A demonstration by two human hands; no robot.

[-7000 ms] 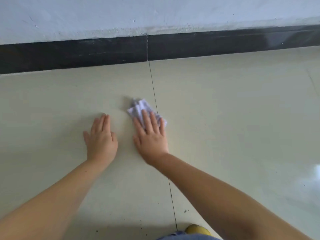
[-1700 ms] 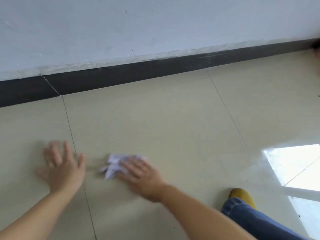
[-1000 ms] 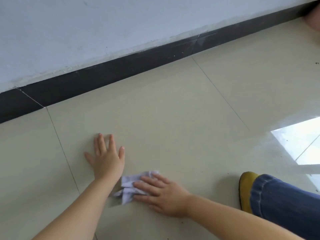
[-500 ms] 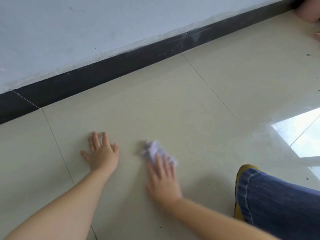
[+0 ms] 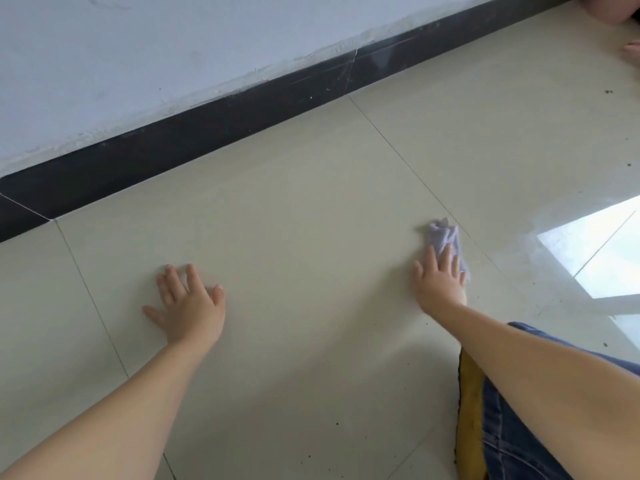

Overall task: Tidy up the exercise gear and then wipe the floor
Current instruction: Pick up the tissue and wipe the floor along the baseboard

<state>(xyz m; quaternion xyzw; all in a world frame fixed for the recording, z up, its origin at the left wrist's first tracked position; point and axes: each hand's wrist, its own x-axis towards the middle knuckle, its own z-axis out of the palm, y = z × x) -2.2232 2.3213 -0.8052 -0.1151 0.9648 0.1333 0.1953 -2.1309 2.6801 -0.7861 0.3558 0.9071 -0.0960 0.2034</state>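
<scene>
A small crumpled pale lilac cloth [image 5: 445, 237] lies on the cream tiled floor [image 5: 304, 216], right of centre beside a tile joint. My right hand [image 5: 438, 282] presses flat on the cloth's near part with straight fingers, and the far end sticks out beyond the fingertips. My left hand [image 5: 188, 306] rests flat on a bare tile to the left, fingers spread, holding nothing. No exercise gear is in view.
A black skirting board [image 5: 214, 123] runs diagonally below the white wall [image 5: 173, 39]. My knee in blue jeans [image 5: 512, 427] and a yellow shoe [image 5: 469, 410] are at the bottom right. A bright window reflection [image 5: 595, 251] shines on the right tiles. Dark specks dot the floor.
My right hand has slid the cloth to the right and farther out, well away from my left hand. The left hand has stayed planted on its tile.
</scene>
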